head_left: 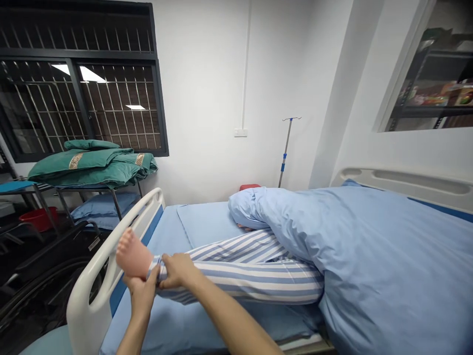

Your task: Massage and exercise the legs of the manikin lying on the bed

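In the head view we take the white footboard (83, 296) as our landmark. Just beside its inner side, and overlapping its rail from where we look, is the bare foot (133, 256), toes pointing upward; whether foot and rail touch we cannot tell. Our left hand (142, 290) has its grip cupped around the underside of the foot at the ankle, the thumb lying up against the cuff. Our right hand (179, 270), a little farther from the footboard, grasps the blue-and-white striped trouser leg (258, 281) just above that ankle, its fingers curled over the cloth. The trouser leg stretches away from the footboard to the right and goes in under the light blue quilt (369, 256), which is bunched well apart from the footboard. Behind the held leg lies the second striped leg (229, 248), also partly under the quilt. The blue mattress (207, 219) reaches from the footboard beneath both legs. On the footboard's outer side we see a wheelchair (44, 301), and beyond that, green cushions (92, 165) piled on a rack. Far right of the footboard, behind the quilt, stands a drip pole (286, 153).
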A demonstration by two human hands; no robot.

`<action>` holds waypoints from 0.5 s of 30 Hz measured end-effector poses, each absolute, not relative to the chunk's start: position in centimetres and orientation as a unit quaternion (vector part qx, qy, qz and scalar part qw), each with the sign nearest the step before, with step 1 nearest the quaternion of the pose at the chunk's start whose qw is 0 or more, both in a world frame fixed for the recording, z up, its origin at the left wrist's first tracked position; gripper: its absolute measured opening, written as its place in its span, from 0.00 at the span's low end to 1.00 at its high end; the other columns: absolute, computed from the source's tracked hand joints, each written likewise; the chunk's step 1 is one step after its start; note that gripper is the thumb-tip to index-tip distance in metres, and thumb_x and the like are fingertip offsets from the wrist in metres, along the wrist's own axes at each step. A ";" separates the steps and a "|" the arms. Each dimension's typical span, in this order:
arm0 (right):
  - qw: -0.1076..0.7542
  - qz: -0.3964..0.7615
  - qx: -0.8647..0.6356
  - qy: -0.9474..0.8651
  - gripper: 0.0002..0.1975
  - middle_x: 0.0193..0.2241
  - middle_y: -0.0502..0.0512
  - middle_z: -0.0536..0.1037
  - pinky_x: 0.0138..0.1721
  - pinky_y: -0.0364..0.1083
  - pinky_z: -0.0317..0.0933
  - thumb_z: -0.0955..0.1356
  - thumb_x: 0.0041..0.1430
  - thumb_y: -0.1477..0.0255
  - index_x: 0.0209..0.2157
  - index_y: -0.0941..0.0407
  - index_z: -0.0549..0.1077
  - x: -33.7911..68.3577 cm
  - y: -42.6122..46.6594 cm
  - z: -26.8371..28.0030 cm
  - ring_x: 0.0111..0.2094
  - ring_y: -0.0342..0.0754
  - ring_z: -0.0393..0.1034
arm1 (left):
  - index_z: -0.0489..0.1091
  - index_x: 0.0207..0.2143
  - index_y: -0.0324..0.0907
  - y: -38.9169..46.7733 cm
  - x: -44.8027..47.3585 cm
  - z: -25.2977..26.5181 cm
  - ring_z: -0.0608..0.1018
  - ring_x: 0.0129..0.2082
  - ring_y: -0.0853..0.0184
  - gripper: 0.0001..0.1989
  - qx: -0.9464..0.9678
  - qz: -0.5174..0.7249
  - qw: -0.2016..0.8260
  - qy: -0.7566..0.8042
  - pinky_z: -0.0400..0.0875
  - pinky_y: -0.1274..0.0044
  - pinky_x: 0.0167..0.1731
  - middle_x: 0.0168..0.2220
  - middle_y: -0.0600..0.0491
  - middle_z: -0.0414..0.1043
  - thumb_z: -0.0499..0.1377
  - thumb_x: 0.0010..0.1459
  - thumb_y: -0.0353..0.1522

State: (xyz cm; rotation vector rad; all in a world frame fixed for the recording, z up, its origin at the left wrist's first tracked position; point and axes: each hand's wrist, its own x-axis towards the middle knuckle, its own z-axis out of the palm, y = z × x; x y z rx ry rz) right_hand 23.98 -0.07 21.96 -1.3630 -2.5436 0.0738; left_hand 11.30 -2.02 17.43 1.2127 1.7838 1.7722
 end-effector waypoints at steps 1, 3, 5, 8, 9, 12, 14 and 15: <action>0.115 0.028 -0.463 -0.878 0.35 0.33 0.60 0.76 0.31 0.52 0.64 0.67 0.34 0.51 0.44 0.56 0.65 23.2 -0.3 20.0 0.33 0.59 0.72 | 0.63 0.39 0.33 -2.2 10.5 15.2 0.73 0.40 0.54 0.29 0.404 0.628 0.203 0.634 0.71 0.67 0.39 0.39 0.41 0.67 0.62 0.37 0.42; 0.082 0.039 -0.463 -0.882 0.34 0.33 0.61 0.76 0.32 0.53 0.64 0.68 0.33 0.53 0.43 0.56 0.66 21.8 -0.7 16.3 0.33 0.59 0.72 | 0.64 0.36 0.33 -2.9 9.3 10.9 0.74 0.38 0.53 0.27 0.355 0.621 0.247 0.654 0.72 0.67 0.38 0.36 0.40 0.69 0.62 0.35 0.42; 0.037 0.056 -0.469 -0.881 0.34 0.33 0.61 0.76 0.33 0.54 0.65 0.68 0.32 0.53 0.42 0.57 0.67 20.8 -1.2 12.9 0.33 0.59 0.72 | 0.65 0.34 0.32 -3.8 8.7 7.4 0.74 0.39 0.52 0.26 0.314 0.589 0.285 0.687 0.72 0.67 0.38 0.36 0.37 0.70 0.62 0.33 0.41; -0.012 0.070 -0.476 -0.877 0.35 0.35 0.63 0.76 0.34 0.54 0.64 0.69 0.31 0.56 0.43 0.58 0.66 19.9 -1.9 9.1 0.35 0.59 0.72 | 0.65 0.32 0.32 -5.4 8.6 4.1 0.74 0.40 0.49 0.26 0.264 0.541 0.302 0.739 0.72 0.66 0.39 0.33 0.37 0.71 0.61 0.33 0.42; -0.019 0.072 -0.477 -0.876 0.35 0.35 0.63 0.76 0.34 0.54 0.64 0.69 0.30 0.56 0.44 0.58 0.66 19.7 -2.1 8.3 0.35 0.59 0.72 | 0.65 0.33 0.32 -5.8 8.7 3.4 0.74 0.41 0.49 0.27 0.255 0.537 0.298 0.747 0.72 0.66 0.39 0.33 0.38 0.71 0.61 0.33 0.44; -0.020 0.074 -0.474 -0.877 0.37 0.35 0.63 0.76 0.34 0.55 0.65 0.70 0.28 0.56 0.43 0.58 0.66 19.6 -2.4 7.3 0.34 0.59 0.72 | 0.63 0.38 0.34 -6.7 9.2 2.8 0.73 0.43 0.50 0.31 0.251 0.542 0.289 0.748 0.71 0.65 0.42 0.35 0.39 0.71 0.59 0.35 0.47; -0.013 0.073 -0.471 -0.879 0.36 0.34 0.63 0.76 0.33 0.55 0.65 0.70 0.28 0.55 0.43 0.57 0.66 19.8 -2.5 7.9 0.34 0.59 0.72 | 0.62 0.41 0.35 -6.9 9.4 3.5 0.73 0.44 0.50 0.32 0.255 0.536 0.291 0.750 0.71 0.64 0.42 0.37 0.39 0.70 0.59 0.36 0.47; -0.008 0.072 -0.469 -0.880 0.35 0.34 0.62 0.76 0.33 0.55 0.65 0.69 0.29 0.55 0.42 0.57 0.66 20.0 -2.4 8.5 0.33 0.59 0.72 | 0.62 0.41 0.35 -6.8 9.4 4.1 0.72 0.44 0.50 0.32 0.262 0.535 0.289 0.750 0.71 0.64 0.42 0.38 0.39 0.70 0.59 0.36 0.47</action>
